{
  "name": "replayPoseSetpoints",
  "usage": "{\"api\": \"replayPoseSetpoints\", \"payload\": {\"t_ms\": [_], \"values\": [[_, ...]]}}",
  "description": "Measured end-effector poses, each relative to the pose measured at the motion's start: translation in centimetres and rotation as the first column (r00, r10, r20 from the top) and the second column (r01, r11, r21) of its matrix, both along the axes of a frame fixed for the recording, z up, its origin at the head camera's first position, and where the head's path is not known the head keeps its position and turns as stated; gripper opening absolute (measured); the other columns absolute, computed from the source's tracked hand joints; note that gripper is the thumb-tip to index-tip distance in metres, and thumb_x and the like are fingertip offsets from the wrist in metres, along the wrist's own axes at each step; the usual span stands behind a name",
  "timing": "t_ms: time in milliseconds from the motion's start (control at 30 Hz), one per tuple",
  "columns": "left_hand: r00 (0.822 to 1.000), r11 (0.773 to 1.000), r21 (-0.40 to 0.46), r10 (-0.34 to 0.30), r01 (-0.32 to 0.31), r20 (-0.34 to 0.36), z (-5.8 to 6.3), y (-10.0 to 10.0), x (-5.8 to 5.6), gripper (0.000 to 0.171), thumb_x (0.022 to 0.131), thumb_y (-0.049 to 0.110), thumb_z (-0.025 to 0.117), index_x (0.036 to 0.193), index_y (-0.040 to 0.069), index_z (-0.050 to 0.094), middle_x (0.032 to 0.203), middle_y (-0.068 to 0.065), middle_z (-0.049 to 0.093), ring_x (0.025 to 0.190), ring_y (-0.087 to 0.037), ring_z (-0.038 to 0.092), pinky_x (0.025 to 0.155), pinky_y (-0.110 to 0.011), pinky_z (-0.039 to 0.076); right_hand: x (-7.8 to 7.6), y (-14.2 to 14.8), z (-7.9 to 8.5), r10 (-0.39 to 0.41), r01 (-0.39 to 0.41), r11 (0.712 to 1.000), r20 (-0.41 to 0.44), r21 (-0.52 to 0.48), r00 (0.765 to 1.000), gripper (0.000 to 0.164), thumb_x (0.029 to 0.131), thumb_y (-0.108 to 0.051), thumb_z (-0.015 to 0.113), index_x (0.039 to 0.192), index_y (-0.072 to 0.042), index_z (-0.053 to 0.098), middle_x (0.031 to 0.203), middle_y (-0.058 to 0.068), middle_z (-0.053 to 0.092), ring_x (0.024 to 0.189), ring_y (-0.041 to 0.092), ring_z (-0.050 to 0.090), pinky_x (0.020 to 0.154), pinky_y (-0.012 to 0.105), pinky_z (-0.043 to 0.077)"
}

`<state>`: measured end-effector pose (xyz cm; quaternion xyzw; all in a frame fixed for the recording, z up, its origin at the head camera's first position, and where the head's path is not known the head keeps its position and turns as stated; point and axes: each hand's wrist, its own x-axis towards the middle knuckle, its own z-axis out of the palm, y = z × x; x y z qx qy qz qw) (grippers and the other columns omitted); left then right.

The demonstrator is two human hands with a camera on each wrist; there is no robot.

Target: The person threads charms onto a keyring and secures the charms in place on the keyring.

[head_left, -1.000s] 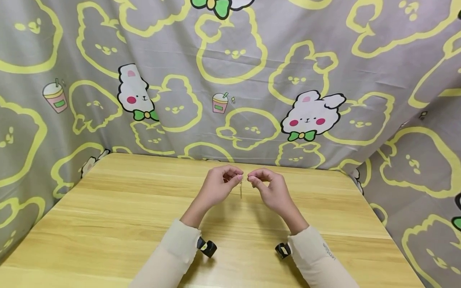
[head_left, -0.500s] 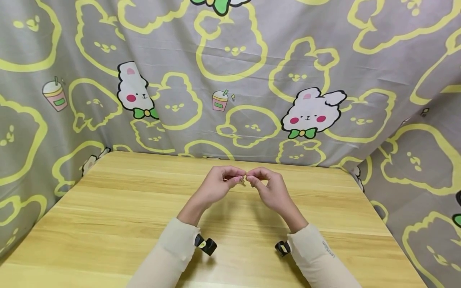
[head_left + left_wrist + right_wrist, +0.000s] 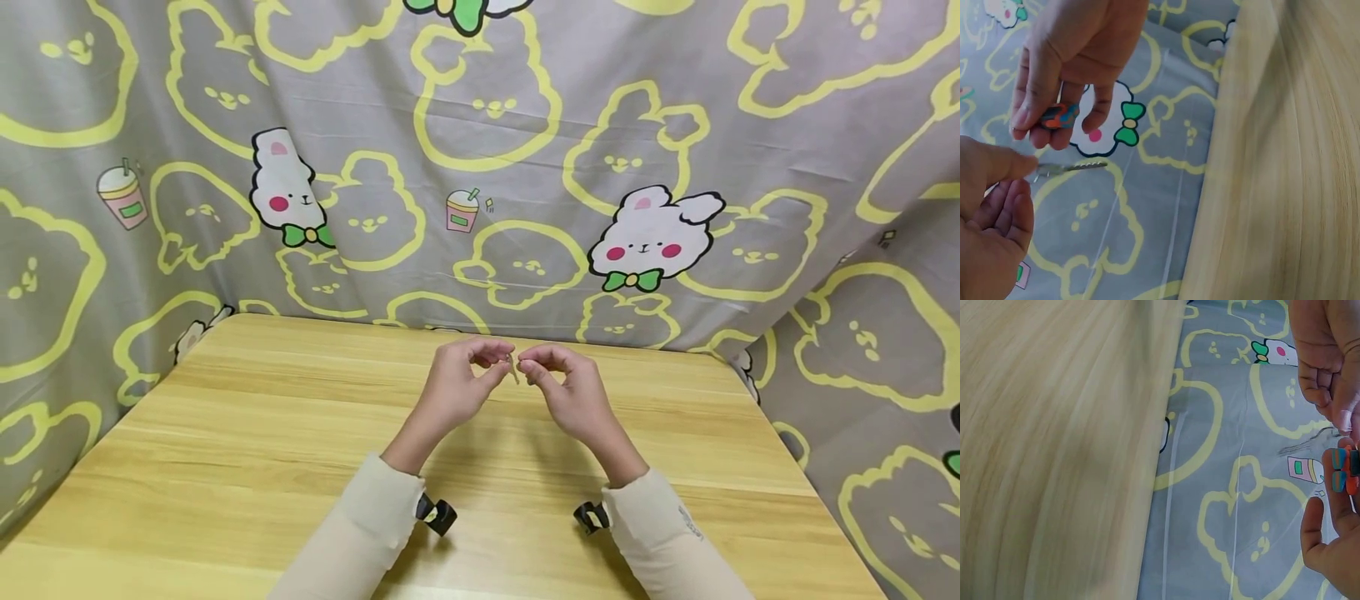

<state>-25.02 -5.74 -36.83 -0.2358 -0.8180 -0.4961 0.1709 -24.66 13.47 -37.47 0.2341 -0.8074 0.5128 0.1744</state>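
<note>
Thumb and fingers of my left hand (image 3: 457, 383) pinch a metal key (image 3: 1082, 167); its toothed blade sticks out past the fingertips. In the head view the key hangs tilted in the narrow gap between both hands. My right hand (image 3: 573, 392) holds a small piece in blue, orange and black (image 3: 1060, 116) between thumb and fingers. The right wrist view shows that colourful piece (image 3: 1339, 470) partly cut off at the frame edge, just below the key. Whether a ring or cord joins the two is too small to tell. Both hands are raised above the table.
A wood-grain table (image 3: 225, 467) lies beneath the hands. Behind it and at both sides hangs a grey curtain (image 3: 517, 108) with yellow cartoon outlines. Each cuff has a black wrist camera (image 3: 437, 517) strapped at it.
A second ago the key hung straight down; at half a second it was mostly hidden as the fingertips met. Now the hands are slightly apart and the key shows again, tilted.
</note>
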Motion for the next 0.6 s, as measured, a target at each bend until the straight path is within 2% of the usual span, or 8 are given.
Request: {"api": "replayPoseSetpoints", "payload": {"t_ms": [100, 200, 400, 600], "values": [[0.998, 1.0, -0.009, 0.021, -0.021, -0.061, 0.1, 0.2, 0.1, 0.017, 0.093, 0.004, 0.076, 0.109, 0.007, 0.077, 0.094, 0.001, 0.072, 0.085, -0.009, 0.065, 0.077, -0.028, 0.056, 0.1, 0.0, 0.0, 0.009, -0.009, 1.0, 0.001, -0.008, 1.0, 0.009, 0.099, -0.014, 0.068, 0.101, -0.008, 0.074, 0.086, -0.001, 0.07, 0.08, 0.018, 0.065, 0.074, 0.03, 0.055], [0.998, 1.0, 0.003, 0.014, -0.014, -0.067, 0.2, 0.2, 0.2, 0.019, 0.091, 0.001, 0.077, 0.109, 0.007, 0.077, 0.094, 0.001, 0.072, 0.085, -0.008, 0.065, 0.077, -0.027, 0.056, 0.2, 0.0, 0.1, 0.018, -0.018, 1.0, 0.0, -0.013, 1.0, 0.008, 0.1, -0.014, 0.068, 0.101, -0.009, 0.074, 0.087, 0.0, 0.07, 0.08, 0.018, 0.065, 0.073, 0.03, 0.055], [1.0, 0.997, 0.068, -0.028, 0.029, -0.003, 0.6, 0.2, 0.5, 0.018, 0.094, 0.0, 0.073, 0.111, 0.006, 0.077, 0.095, -0.002, 0.072, 0.086, -0.009, 0.066, 0.08, -0.028, 0.057, 0.3, 0.1, 0.3, 0.069, -0.065, 0.996, 0.053, -0.065, 0.996, 0.01, 0.1, -0.012, 0.066, 0.104, -0.006, 0.074, 0.094, 0.008, 0.073, 0.081, 0.023, 0.066, 0.074, 0.029, 0.056], [0.994, 0.979, 0.183, -0.095, 0.084, 0.049, 1.1, -0.1, 0.7, 0.016, 0.096, 0.002, 0.07, 0.111, 0.007, 0.076, 0.093, -0.002, 0.072, 0.086, -0.014, 0.066, 0.08, -0.037, 0.057, 0.0, 0.1, 0.2, 0.149, -0.13, 0.979, 0.119, -0.156, 0.982, 0.013, 0.101, -0.01, 0.065, 0.107, -0.001, 0.072, 0.101, 0.014, 0.072, 0.086, 0.032, 0.067, 0.077, 0.029, 0.058]]}}
